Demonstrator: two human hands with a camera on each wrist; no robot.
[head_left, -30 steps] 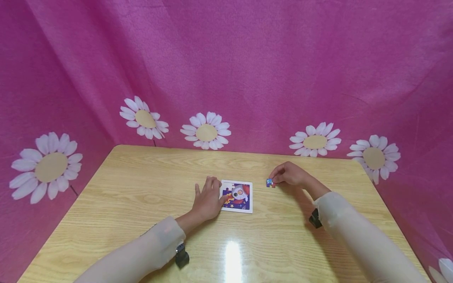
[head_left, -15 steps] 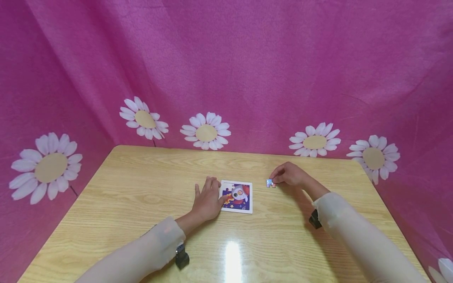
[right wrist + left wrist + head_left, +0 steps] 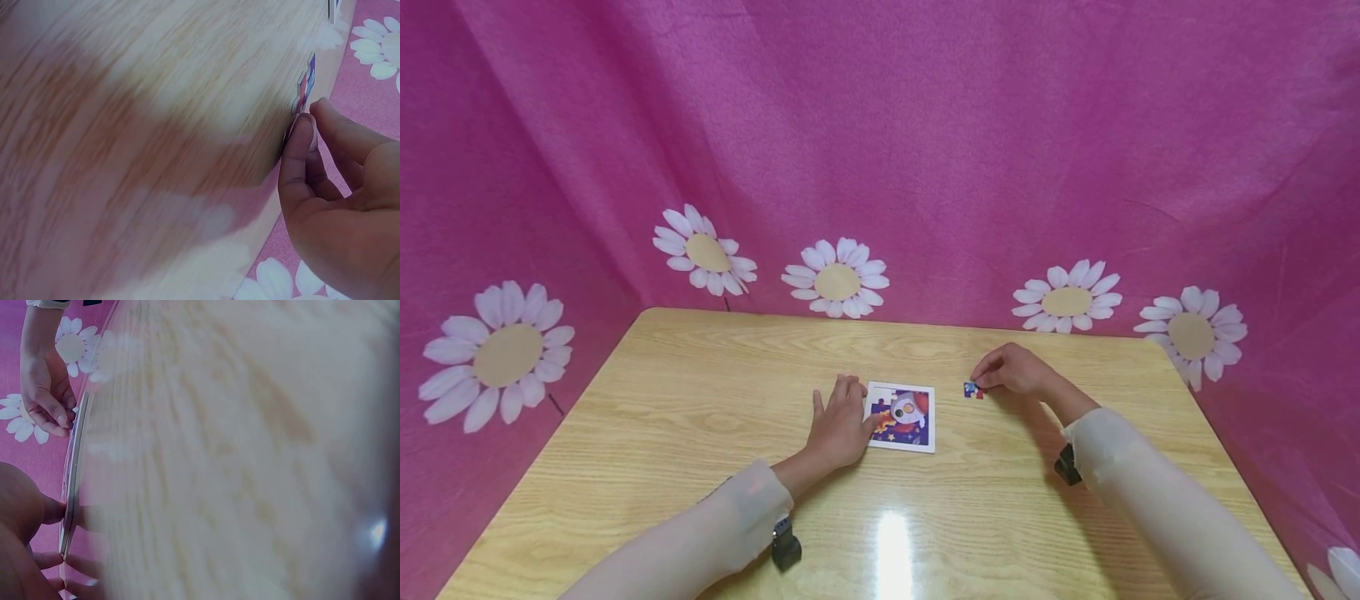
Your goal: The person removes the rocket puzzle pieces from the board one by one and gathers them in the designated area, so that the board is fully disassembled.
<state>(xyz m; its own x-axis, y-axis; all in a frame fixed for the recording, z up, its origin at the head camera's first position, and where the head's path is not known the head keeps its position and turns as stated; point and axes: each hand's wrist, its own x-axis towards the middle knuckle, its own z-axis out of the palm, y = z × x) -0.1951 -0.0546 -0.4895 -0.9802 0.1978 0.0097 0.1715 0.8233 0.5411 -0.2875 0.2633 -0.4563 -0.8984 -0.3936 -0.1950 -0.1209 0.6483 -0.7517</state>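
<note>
A small white-framed jigsaw puzzle (image 3: 917,418) with a rocket picture lies flat in the middle of the table. Pale backing shows at its upper left, where pieces are absent. My left hand (image 3: 842,427) rests along the frame's left side, fingers spread and thumb over the lower left of the picture. In the left wrist view the frame (image 3: 75,469) appears edge-on beside the fingers. Off to the right, my right hand (image 3: 1017,368) pinches a blue, purple and red puzzle piece (image 3: 972,390) between thumb and fingers, low at the tabletop. Fingertips partly hide that piece (image 3: 302,90) in the right wrist view.
The wooden table (image 3: 715,358) has a glossy light reflection near its front. Behind it and along both sides hangs a pink curtain (image 3: 925,150) with large white daisies. Black wrist devices (image 3: 786,546) sit below both sleeves.
The puzzle piece in the right hand has tilted slightly: its face caught a bright glare half a second ago and now shows darker colours. The left hand and the framed puzzle keep their places.
</note>
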